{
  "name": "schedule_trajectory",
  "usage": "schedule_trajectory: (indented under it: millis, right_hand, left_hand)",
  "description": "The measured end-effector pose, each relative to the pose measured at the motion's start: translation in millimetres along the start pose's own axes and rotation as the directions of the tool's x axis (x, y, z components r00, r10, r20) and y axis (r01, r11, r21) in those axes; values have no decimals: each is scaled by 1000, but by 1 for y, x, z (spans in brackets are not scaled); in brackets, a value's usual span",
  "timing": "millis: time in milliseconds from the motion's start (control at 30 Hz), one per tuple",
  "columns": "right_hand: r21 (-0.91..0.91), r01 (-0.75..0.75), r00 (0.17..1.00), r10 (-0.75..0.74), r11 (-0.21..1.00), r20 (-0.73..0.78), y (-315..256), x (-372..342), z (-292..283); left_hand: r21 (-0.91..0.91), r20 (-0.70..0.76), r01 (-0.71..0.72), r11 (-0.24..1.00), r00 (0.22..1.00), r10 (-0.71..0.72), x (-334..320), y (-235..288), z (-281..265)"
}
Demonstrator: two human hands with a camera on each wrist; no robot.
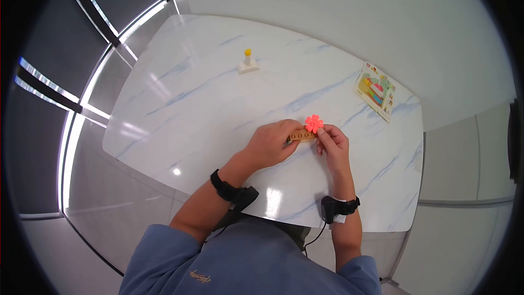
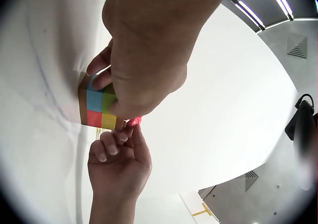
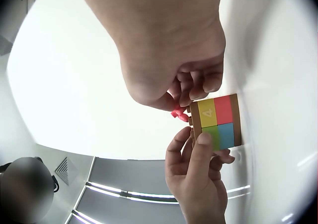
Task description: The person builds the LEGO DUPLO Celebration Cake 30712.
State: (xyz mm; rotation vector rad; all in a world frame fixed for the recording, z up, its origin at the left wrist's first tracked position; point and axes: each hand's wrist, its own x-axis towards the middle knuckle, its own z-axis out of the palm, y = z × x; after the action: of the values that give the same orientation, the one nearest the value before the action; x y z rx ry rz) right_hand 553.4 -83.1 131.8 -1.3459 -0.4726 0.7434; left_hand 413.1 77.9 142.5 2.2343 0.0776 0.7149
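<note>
The left hand (image 1: pixel 273 143) grips a stack of coloured blocks whose brown studded top (image 1: pixel 303 135) shows in the head view. In the right wrist view the stack has yellow (image 3: pixel 207 113), red (image 3: pixel 223 109), green and blue blocks between brown layers, and the yellow one bears a 4. Between thumb and fingers the right hand (image 1: pixel 334 145) pinches a pink flower piece (image 1: pixel 314 124) at the right end of the studded top. Whether the flower touches the studs I cannot tell. The left thumb (image 3: pixel 199 154) presses the green block.
A white piece with a yellow top (image 1: pixel 248 61) stands farther back on the marbled table (image 1: pixel 191 93). At the back right lies a booklet or card (image 1: pixel 375 92) with a coloured picture. Behind the table is a pale wall; dark panels with bright strips are at the left.
</note>
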Motion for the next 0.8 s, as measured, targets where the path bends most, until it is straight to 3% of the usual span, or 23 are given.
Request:
schedule_trajectory:
  millis: [167, 500, 600, 633, 700, 800]
  right_hand:
    - [-36, -6, 999, 5, 999, -49, -6, -4, 6]
    - [182, -46, 997, 57, 982, -60, 1, 0, 6]
    - [305, -32, 994, 62, 952, -87, -1, 0, 4]
    - [333, -27, 993, 63, 942, -98, -2, 0, 4]
    - [356, -20, 991, 64, 934, -114, -3, 0, 4]
    - [338, -14, 992, 56, 941, -116, -2, 2, 5]
  left_hand:
    - [-3, 22, 52, 999, 998, -52, -1, 2, 0]
    - [-2, -13, 29, 1000, 999, -29, -1, -1, 0]
    - [-132, -1, 258, 957, 965, -261, 0, 3, -7]
    - [-326, 11, 346, 880, 932, -363, 1, 2, -7]
    - [-657, 98, 459, 599, 839, -535, 4, -1, -8]
    - [-863, 285, 476, 167, 733, -618, 11, -6, -26]
